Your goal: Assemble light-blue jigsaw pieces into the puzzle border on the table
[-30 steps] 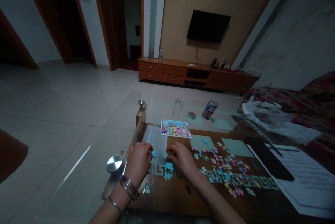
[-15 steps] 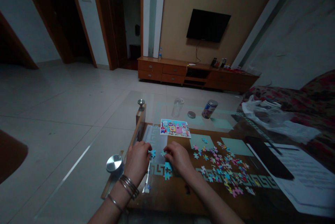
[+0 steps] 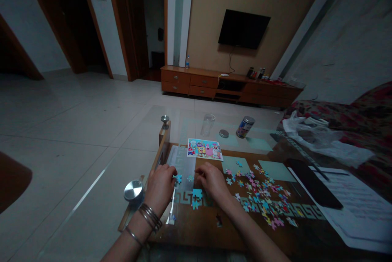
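Note:
My left hand [image 3: 161,184], with bracelets on the wrist, pinches a blue jigsaw piece [image 3: 178,178] at its fingertips, low over the glass table. To the right of it a pale blue-green jigsaw piece [image 3: 190,178] lies on the glass. My right hand [image 3: 212,180] is just beyond that piece, curled with thumb and forefinger slightly apart, and holds nothing that I can see. Nearer to me, between the forearms, are a few joined blue pieces [image 3: 197,194]. A cartoon picture card [image 3: 205,149] lies ahead of both hands.
Many loose jigsaw pieces [image 3: 266,192] are scattered on the right. Behind the card stand a clear cup [image 3: 208,125], a round metal lid [image 3: 223,133] and a printed can [image 3: 245,127]. Farther right are a dark phone-like slab [image 3: 315,184], papers [image 3: 361,204] and a plastic bag [image 3: 327,139].
My right hand has drawn slightly right, off the pale piece, which now lies free on the glass. My left hand stays nearly in place with its blue piece.

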Tool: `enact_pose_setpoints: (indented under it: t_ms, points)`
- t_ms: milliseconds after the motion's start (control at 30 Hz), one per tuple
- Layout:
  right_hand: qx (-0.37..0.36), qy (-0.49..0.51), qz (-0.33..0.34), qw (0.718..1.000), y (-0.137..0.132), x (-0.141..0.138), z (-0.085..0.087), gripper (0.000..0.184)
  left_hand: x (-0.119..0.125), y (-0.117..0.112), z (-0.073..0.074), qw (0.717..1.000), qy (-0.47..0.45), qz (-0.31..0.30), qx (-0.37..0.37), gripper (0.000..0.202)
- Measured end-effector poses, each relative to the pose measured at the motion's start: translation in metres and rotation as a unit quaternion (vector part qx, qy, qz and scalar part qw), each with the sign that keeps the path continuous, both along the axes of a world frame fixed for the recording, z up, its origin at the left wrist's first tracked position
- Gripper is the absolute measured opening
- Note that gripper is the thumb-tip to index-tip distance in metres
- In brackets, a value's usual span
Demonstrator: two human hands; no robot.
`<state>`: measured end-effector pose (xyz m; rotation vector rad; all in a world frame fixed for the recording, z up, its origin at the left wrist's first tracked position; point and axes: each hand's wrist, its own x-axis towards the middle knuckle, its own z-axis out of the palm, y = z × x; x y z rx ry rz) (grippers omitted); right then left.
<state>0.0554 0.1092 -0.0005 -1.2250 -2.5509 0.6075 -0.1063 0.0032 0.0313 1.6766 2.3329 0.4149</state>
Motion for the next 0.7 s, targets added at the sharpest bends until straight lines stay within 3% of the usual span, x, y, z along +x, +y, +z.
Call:
enact_pose_setpoints:
  t_ms: [700]
  points:
    - [0.012,-0.024,0.033,0.999,-0.010,-0.007,0.003,0.014,0.002,0.001,0.000,1.000,0.006,-0.002,0.000,0.020]
